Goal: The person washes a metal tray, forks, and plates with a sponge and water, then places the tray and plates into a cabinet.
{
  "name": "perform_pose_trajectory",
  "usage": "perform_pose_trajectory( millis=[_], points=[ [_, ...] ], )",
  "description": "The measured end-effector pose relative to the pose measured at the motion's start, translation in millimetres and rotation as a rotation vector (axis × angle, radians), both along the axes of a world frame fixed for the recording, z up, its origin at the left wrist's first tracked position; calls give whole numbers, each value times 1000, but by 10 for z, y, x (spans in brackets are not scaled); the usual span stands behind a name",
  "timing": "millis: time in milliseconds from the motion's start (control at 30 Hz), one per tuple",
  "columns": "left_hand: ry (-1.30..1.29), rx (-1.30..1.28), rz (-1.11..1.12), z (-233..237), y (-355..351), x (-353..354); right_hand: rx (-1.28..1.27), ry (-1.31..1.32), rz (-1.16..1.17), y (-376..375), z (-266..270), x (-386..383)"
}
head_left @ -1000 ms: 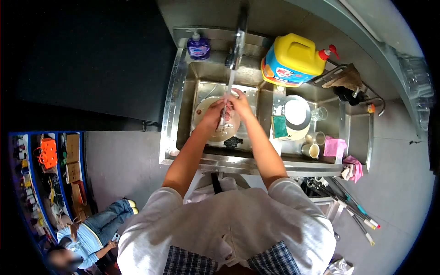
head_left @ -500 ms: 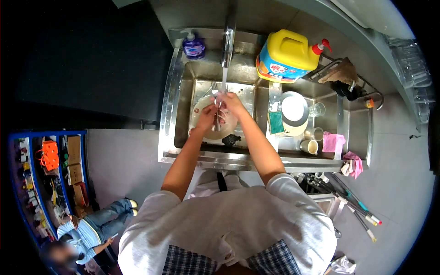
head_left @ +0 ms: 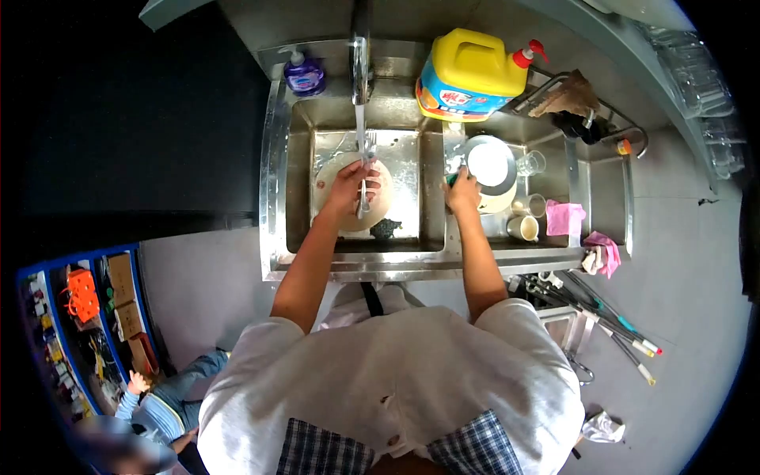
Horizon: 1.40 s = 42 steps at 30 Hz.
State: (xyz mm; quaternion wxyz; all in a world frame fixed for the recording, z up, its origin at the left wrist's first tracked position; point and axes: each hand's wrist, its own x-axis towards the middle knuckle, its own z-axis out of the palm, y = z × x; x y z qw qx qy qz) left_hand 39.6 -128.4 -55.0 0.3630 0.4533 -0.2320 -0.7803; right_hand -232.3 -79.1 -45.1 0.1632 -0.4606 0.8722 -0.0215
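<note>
My left hand (head_left: pixel 352 186) is closed around a metal fork (head_left: pixel 370 142) in the left sink basin, tines pointing away from me. Water from the tap (head_left: pixel 360 75) runs down onto the fork and hand. Beneath them lies a large pale plate (head_left: pixel 378 207) on the basin floor, with a dark scrubber (head_left: pixel 385 229) by its near edge. Over on the divider between the basins, my right hand (head_left: pixel 463 194) has its fingers closed on a green sponge (head_left: pixel 451 180), most of which the hand covers.
Beside my right hand, the second basin holds stacked plates (head_left: pixel 489 162), glasses (head_left: pixel 530 163), a cup (head_left: pixel 523 228) and a pink cloth (head_left: pixel 564 218). A yellow detergent jug (head_left: pixel 467 75) and purple soap bottle (head_left: pixel 304 75) stand behind. A person (head_left: pixel 162 404) is at the lower left.
My right hand has left the fork and moved right onto the sponge on the divider. My left hand keeps the fork under the tap. The view has shifted slightly.
</note>
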Motion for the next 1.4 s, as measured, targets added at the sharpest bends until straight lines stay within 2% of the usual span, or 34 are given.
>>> perform_pose_trajectory(
  millis=[133, 233, 267, 300, 367, 400, 500, 567, 700, 833, 867, 967, 1000, 1133, 1200, 1233, 1300, 1367, 1400],
  points=[
    [15, 39, 40, -57, -58, 20, -58, -76, 32, 19, -28, -81],
    [-44, -45, 55, -174, -36, 123, -366, -209, -15, -27, 150, 63],
    [-98, -37, 74, -152, -8, 149, -556, -320, 24, -44, 101, 120],
    [-149, -28, 93, -140, 22, 163, -578, -409, 6, -79, 116, 193],
    [-156, 5, 27, -284, 76, 238, -508, -784, -90, -179, -268, 180],
    [-156, 35, -3, -238, 156, 257, -469, -1054, -159, -196, -460, 173],
    [-77, 83, -47, 30, 371, 180, -164, -1765, -625, -41, -54, 425],
    [-10, 107, -58, 82, 490, 29, -158, -1957, -686, 7, -127, 540],
    [-66, 33, -113, 176, 526, -254, -229, -2209, -663, 24, -127, 653],
    [-148, -46, -131, 351, 561, -357, -288, -2094, -504, -20, -92, 723],
    [-160, -63, -134, 378, 554, -359, -292, -2135, -496, -22, -78, 728],
    [-194, -109, -116, 405, 569, -310, -334, -2057, -638, -5, -25, 819],
    [-200, -127, -91, 410, 571, -301, -351, -1996, -563, 8, 8, 815],
    [-241, -140, -53, 325, 612, -118, -400, -1755, -499, -304, 148, 724],
    [-259, -96, -25, 362, 755, 23, -624, -1155, 144, -717, -33, 809],
    [-238, -125, -11, 174, 830, 119, -706, -824, 430, -934, -123, 869],
    [-242, -168, -19, 146, 980, 247, -389, -581, 768, -1380, -35, 960],
    [-338, -70, -72, 332, 1068, 326, -237, -509, 860, -1904, -81, 1090],
    [-277, -60, -27, 132, 1139, 380, -130, -496, 803, -2090, 82, 1157]
  ],
)
